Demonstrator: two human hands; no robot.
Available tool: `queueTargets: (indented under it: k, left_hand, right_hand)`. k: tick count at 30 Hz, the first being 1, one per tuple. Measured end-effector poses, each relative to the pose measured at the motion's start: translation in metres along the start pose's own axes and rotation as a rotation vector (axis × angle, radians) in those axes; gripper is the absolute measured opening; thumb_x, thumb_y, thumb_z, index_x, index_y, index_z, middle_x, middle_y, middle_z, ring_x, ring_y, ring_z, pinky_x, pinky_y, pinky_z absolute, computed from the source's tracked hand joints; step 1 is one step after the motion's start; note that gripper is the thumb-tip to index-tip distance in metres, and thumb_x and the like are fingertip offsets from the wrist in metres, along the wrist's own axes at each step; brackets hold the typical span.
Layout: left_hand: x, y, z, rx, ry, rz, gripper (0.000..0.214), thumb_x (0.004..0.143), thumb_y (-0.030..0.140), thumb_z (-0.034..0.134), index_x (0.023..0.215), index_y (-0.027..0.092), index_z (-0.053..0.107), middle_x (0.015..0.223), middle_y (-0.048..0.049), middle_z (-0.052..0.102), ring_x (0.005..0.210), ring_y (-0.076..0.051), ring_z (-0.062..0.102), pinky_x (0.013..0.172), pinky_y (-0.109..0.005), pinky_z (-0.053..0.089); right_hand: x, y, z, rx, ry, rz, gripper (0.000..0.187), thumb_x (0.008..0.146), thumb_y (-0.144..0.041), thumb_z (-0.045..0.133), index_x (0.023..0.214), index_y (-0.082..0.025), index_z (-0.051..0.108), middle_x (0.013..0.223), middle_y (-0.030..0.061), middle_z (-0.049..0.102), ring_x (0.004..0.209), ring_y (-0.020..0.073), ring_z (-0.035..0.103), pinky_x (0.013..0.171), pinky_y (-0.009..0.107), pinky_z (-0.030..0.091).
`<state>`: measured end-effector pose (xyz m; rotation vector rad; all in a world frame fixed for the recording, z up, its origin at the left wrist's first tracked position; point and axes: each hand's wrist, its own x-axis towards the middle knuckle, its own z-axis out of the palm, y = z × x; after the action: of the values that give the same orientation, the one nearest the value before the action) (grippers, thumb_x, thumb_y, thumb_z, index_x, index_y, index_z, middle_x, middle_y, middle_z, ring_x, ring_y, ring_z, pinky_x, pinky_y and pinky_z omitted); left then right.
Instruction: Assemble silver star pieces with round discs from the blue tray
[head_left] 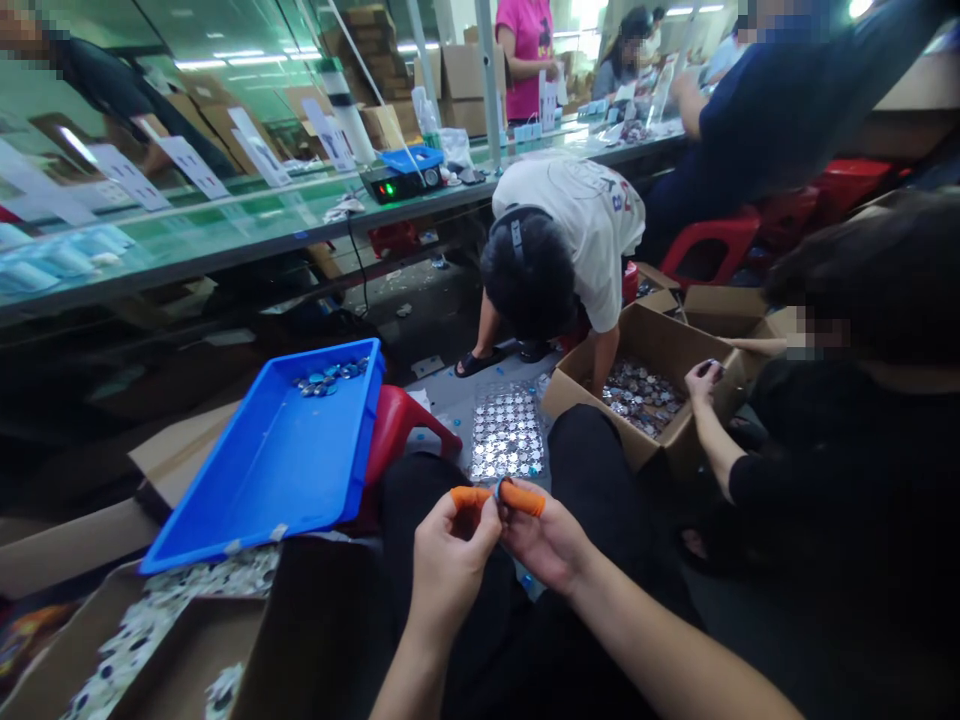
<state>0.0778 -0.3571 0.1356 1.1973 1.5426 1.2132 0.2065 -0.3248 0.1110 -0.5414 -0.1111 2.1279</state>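
Note:
Over my lap, my left hand [448,560] and my right hand [546,540] meet fingertip to fingertip. Both wear orange finger cots. Pinched between them is a small round disc [498,489] with a bluish edge, mostly hidden by the fingers. Just beyond, on the floor between my knees, lies a clear plastic tray [474,462] filled with rows of shiny silver pieces. To the left, a blue plastic bin [292,450] holds a small pile of round dark and blue discs [330,378] at its far end.
A red stool [394,430] stands beside the blue bin. At right, a person in white and another in black reach around a cardboard box [679,440] of metal pieces. Another carton [90,635] with whitish parts sits lower left. A long green-topped workbench [262,215] crosses behind.

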Motion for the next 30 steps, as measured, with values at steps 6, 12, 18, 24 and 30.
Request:
queueTargets:
  k: [6, 12, 18, 24, 30]
  left_hand:
    - [-0.0001, -0.0014, -0.0048, -0.026, -0.051, 0.05, 0.023, 0.085, 0.039, 0.075, 0.094, 0.017, 0.075, 0.092, -0.0059, 0.075, 0.084, -0.02, 0.071, 0.08, -0.027, 0.058]
    - [0.0033, 0.0022, -0.0081, 0.049, -0.092, 0.114, 0.019, 0.087, 0.037, 0.074, 0.091, 0.019, 0.076, 0.087, -0.004, 0.074, 0.08, -0.018, 0.07, 0.077, -0.024, 0.056]
    - [0.0042, 0.0067, -0.0068, 0.087, -0.068, 0.118, 0.02, 0.087, 0.038, 0.073, 0.086, 0.018, 0.075, 0.08, -0.0032, 0.073, 0.073, -0.017, 0.068, 0.07, -0.022, 0.055]
    - [0.0023, 0.0028, -0.0018, 0.036, -0.051, 0.118, 0.019, 0.087, 0.037, 0.073, 0.086, 0.018, 0.073, 0.08, -0.0026, 0.073, 0.073, -0.016, 0.068, 0.072, -0.022, 0.055]
    - [0.002, -0.0027, -0.0012, -0.023, -0.061, 0.072, 0.02, 0.085, 0.037, 0.075, 0.091, 0.017, 0.075, 0.086, -0.0051, 0.075, 0.081, -0.02, 0.071, 0.078, -0.026, 0.057]
  right_hand:
    - [0.0019, -0.0026, -0.005, -0.027, -0.035, -0.026, 0.022, 0.067, -0.022, 0.09, 0.079, -0.013, 0.073, 0.069, -0.0012, 0.064, 0.065, 0.0076, 0.055, 0.067, 0.019, 0.046]
    - [0.0008, -0.0057, -0.003, -0.103, -0.054, -0.063, 0.023, 0.066, -0.024, 0.089, 0.075, -0.013, 0.071, 0.066, -0.0021, 0.06, 0.062, 0.0069, 0.051, 0.065, 0.019, 0.043]
    - [0.0009, -0.0056, -0.0051, -0.173, -0.057, -0.079, 0.022, 0.065, -0.02, 0.088, 0.072, -0.011, 0.07, 0.065, -0.0015, 0.059, 0.06, 0.0064, 0.049, 0.063, 0.019, 0.04]
    - [-0.0012, -0.0071, -0.0043, -0.074, -0.015, -0.043, 0.027, 0.06, -0.022, 0.092, 0.076, -0.012, 0.072, 0.067, -0.0016, 0.062, 0.064, 0.0069, 0.053, 0.066, 0.019, 0.043]
    - [-0.0009, -0.0075, -0.0033, -0.069, -0.008, -0.037, 0.028, 0.061, -0.024, 0.092, 0.076, -0.012, 0.073, 0.066, -0.0015, 0.062, 0.063, 0.0071, 0.054, 0.065, 0.019, 0.043]
